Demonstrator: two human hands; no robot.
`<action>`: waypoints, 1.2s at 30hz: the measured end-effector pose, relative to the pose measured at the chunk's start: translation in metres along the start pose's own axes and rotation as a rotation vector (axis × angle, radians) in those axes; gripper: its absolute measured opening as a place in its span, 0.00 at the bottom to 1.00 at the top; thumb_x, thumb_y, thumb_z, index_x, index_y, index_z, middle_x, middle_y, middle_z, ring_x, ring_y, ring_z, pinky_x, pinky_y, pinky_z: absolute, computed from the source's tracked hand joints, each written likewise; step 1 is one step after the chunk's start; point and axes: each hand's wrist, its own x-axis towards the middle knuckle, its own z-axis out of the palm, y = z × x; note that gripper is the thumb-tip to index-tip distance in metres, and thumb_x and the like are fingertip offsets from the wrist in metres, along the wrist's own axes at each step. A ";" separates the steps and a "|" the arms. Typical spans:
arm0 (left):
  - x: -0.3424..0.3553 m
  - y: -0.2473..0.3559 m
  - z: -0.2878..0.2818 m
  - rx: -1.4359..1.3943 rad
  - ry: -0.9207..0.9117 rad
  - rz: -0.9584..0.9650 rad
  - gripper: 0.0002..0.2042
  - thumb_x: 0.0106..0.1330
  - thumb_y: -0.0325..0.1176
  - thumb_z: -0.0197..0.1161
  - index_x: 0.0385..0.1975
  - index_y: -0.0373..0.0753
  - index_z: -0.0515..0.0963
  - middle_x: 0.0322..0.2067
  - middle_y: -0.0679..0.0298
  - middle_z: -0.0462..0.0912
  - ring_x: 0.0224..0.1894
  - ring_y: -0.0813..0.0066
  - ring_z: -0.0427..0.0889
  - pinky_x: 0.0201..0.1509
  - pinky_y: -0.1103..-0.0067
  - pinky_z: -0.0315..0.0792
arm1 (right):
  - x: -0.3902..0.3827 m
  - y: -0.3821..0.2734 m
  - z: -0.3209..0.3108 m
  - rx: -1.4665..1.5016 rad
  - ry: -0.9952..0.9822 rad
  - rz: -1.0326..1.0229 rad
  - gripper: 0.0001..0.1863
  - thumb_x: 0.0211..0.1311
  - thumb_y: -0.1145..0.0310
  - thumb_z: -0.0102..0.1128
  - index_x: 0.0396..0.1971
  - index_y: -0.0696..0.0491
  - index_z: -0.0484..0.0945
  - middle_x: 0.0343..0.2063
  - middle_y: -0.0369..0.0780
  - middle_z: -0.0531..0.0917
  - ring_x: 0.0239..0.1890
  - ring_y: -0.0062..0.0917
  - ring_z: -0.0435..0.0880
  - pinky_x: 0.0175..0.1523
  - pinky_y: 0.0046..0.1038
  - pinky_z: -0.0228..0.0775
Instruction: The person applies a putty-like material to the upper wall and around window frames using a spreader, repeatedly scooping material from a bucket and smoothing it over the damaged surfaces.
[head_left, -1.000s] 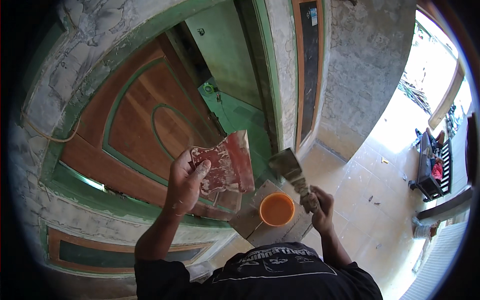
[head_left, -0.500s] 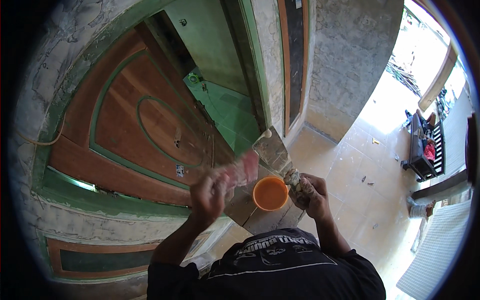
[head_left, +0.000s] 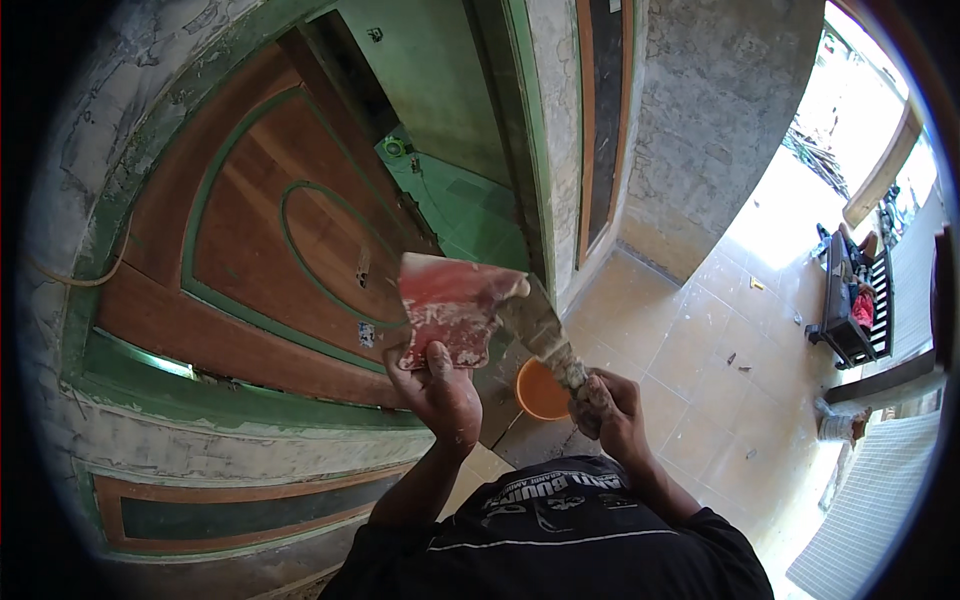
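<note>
Head view: I see the left hand (head_left: 442, 402) tipped up, pinching a red scraper (head_left: 452, 308); the right hand (head_left: 614, 408) leans left, fingers wrapped tight around a gray scraper (head_left: 537, 326).

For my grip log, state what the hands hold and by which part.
Left hand: the red spreader, by its narrower near edge. Right hand: the scraper, by its handle.
</note>
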 end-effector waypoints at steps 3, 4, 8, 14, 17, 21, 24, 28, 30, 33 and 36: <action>0.000 -0.006 0.001 -0.036 0.060 0.068 0.10 0.63 0.23 0.49 0.43 0.33 0.60 0.38 0.60 0.68 0.40 0.77 0.69 0.45 0.76 0.69 | -0.007 0.006 0.002 -0.094 0.018 0.089 0.19 0.67 0.56 0.45 0.34 0.59 0.72 0.18 0.32 0.71 0.16 0.08 0.62 0.20 0.13 0.51; -0.002 -0.009 -0.001 -0.033 0.041 0.124 0.10 0.64 0.23 0.48 0.43 0.34 0.60 0.40 0.59 0.67 0.42 0.75 0.69 0.46 0.73 0.70 | -0.004 0.009 0.003 -0.056 0.024 0.085 0.19 0.67 0.56 0.45 0.34 0.60 0.72 0.17 0.32 0.71 0.16 0.08 0.62 0.20 0.13 0.52; -0.024 -0.013 -0.006 0.015 -0.004 0.066 0.10 0.63 0.23 0.49 0.43 0.34 0.60 0.40 0.59 0.67 0.43 0.75 0.68 0.47 0.74 0.69 | 0.009 0.006 0.002 -0.048 0.056 -0.018 0.19 0.67 0.57 0.45 0.34 0.61 0.72 0.16 0.32 0.71 0.15 0.09 0.62 0.19 0.14 0.52; -0.001 0.000 -0.001 -0.016 0.065 -0.032 0.10 0.62 0.22 0.48 0.42 0.32 0.61 0.39 0.59 0.68 0.40 0.77 0.69 0.47 0.76 0.68 | -0.004 -0.004 -0.011 -0.187 0.095 0.007 0.20 0.66 0.57 0.46 0.27 0.60 0.72 0.15 0.32 0.71 0.15 0.10 0.64 0.19 0.14 0.53; -0.013 0.003 -0.006 0.117 -0.091 -0.089 0.09 0.63 0.25 0.51 0.41 0.34 0.63 0.28 0.65 0.70 0.30 0.82 0.70 0.32 0.83 0.66 | 0.000 -0.009 -0.016 -0.188 0.104 0.009 0.20 0.66 0.56 0.46 0.26 0.59 0.72 0.15 0.32 0.71 0.16 0.10 0.64 0.19 0.14 0.53; -0.020 0.005 -0.022 0.539 -0.539 -0.118 0.03 0.63 0.24 0.51 0.33 0.32 0.68 0.25 0.65 0.72 0.25 0.84 0.69 0.28 0.85 0.64 | 0.014 -0.021 -0.022 -0.190 0.041 -0.056 0.19 0.66 0.56 0.46 0.26 0.59 0.71 0.16 0.32 0.71 0.16 0.09 0.64 0.19 0.14 0.53; -0.006 0.001 -0.023 0.532 -0.435 -0.192 0.03 0.63 0.25 0.51 0.31 0.32 0.68 0.25 0.65 0.72 0.26 0.84 0.68 0.30 0.85 0.64 | 0.018 -0.030 -0.021 -0.126 0.029 -0.027 0.21 0.66 0.55 0.47 0.22 0.58 0.71 0.15 0.32 0.70 0.16 0.10 0.64 0.20 0.14 0.53; 0.013 0.005 -0.025 0.455 -0.214 -0.173 0.03 0.63 0.25 0.53 0.31 0.33 0.68 0.25 0.67 0.72 0.26 0.85 0.68 0.30 0.86 0.65 | 0.001 -0.027 -0.018 -0.288 0.041 0.029 0.22 0.66 0.55 0.46 0.19 0.57 0.70 0.14 0.32 0.70 0.17 0.11 0.65 0.22 0.15 0.54; 0.010 0.006 -0.020 0.374 -0.242 -0.204 0.03 0.64 0.25 0.52 0.32 0.32 0.68 0.25 0.67 0.72 0.26 0.86 0.68 0.30 0.87 0.64 | -0.001 -0.008 -0.022 -0.372 0.028 0.040 0.21 0.67 0.57 0.45 0.19 0.58 0.71 0.14 0.32 0.70 0.17 0.11 0.65 0.23 0.16 0.55; -0.001 0.007 -0.019 0.503 -0.438 -0.161 0.03 0.64 0.25 0.52 0.33 0.32 0.68 0.25 0.66 0.72 0.26 0.85 0.69 0.30 0.86 0.65 | 0.005 -0.006 -0.014 -0.352 0.051 0.016 0.20 0.67 0.58 0.44 0.20 0.58 0.71 0.14 0.31 0.70 0.17 0.11 0.65 0.22 0.16 0.55; -0.006 -0.003 -0.029 0.548 -0.522 -0.191 0.03 0.63 0.24 0.53 0.32 0.32 0.69 0.26 0.63 0.74 0.28 0.83 0.71 0.32 0.85 0.66 | 0.018 -0.017 -0.009 -0.284 0.094 -0.015 0.19 0.67 0.59 0.44 0.22 0.58 0.71 0.14 0.31 0.69 0.16 0.11 0.64 0.21 0.16 0.54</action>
